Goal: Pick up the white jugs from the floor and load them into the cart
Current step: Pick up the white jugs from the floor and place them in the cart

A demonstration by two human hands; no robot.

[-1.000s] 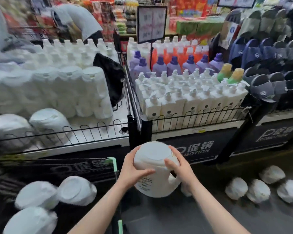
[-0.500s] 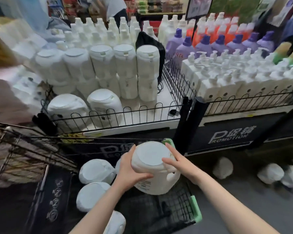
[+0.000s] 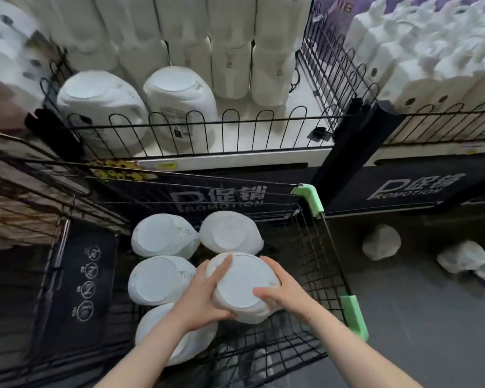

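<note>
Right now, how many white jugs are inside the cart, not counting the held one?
4. Back left, back right, middle left, and front left, partly under the left hand. More may hide beneath the held jug.

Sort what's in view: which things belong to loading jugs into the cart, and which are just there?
Job:
- white plastic jug held bottom-up by left hand and right hand
- black wire cart with green corners
- four white jugs already in the cart
- white jugs on the floor

Bystanders:
- white jugs on the fenced display shelf
- white pump bottles
- black promotion sign
</note>
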